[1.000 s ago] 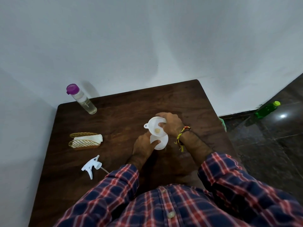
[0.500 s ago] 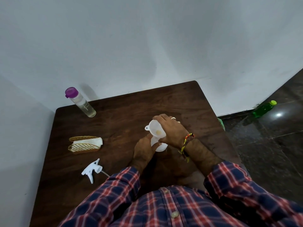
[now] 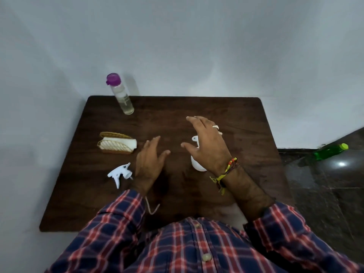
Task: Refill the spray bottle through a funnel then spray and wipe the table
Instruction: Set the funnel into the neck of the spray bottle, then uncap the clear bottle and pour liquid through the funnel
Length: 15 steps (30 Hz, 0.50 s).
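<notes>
Fingers of both hands now spread and holding nothing, left hand [image 3: 149,164] and right hand [image 3: 208,146] having let go of funnel [image 3: 195,139] seated in white bottle [image 3: 198,166] mid-table: funnel placed, refill bottle [image 3: 121,94] likely next.

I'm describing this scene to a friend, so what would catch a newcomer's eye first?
Two open hands over the dark table: the right hand above a white bottle with a funnel, the left hand by it. A purple-capped bottle stands at the far left corner.
</notes>
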Tool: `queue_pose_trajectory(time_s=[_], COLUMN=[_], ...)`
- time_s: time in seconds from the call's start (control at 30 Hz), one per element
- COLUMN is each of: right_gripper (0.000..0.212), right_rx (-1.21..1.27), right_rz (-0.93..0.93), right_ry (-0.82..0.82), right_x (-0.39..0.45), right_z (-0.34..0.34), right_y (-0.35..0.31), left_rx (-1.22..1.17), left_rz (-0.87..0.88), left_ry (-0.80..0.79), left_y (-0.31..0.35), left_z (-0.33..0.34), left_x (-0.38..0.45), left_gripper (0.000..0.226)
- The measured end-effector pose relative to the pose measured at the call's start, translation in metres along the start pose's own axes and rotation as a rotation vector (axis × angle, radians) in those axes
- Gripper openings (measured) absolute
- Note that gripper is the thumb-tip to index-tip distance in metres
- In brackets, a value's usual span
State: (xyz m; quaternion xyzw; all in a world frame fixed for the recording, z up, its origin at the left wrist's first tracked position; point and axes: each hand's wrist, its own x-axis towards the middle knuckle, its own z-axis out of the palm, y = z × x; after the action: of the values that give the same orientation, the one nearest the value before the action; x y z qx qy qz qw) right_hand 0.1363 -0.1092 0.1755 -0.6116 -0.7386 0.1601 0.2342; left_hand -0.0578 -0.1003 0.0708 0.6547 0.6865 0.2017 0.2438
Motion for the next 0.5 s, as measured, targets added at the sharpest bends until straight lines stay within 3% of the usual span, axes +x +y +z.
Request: queue_pose_trajectory(time_s=[0.13,0.27,0.37,0.5], right_gripper=[0.065,0.058,0.057,0.060], right_rx=[0.025,0.074,0.140,0.250], right_rz=[0.003,0.015,0.067,0.202], right_ry=[-0.060,-0.087,-0.088,-0.126], right_x=[0.014,0.030,0.050,0.094], right_z=[0.027,0.054,0.075,0.115], right_y=[-0.033,-0.061,-0.084,-0.106], left_rx=[-0.053,-0.058,-0.014,0.163], left_rz=[-0.132,-0.404,-0.568,-0.569], left_ry=[0.156,0.224,0.101,-0.235], left_y=[-0.041,-0.103,-0.154,-0.197], left_z=[-0.023,-0.044,-0.055,-0.060], left_x=[-0.008,-0.013,-0.011,-0.012], left_gripper=[0.059,0.059,0.058,0.077])
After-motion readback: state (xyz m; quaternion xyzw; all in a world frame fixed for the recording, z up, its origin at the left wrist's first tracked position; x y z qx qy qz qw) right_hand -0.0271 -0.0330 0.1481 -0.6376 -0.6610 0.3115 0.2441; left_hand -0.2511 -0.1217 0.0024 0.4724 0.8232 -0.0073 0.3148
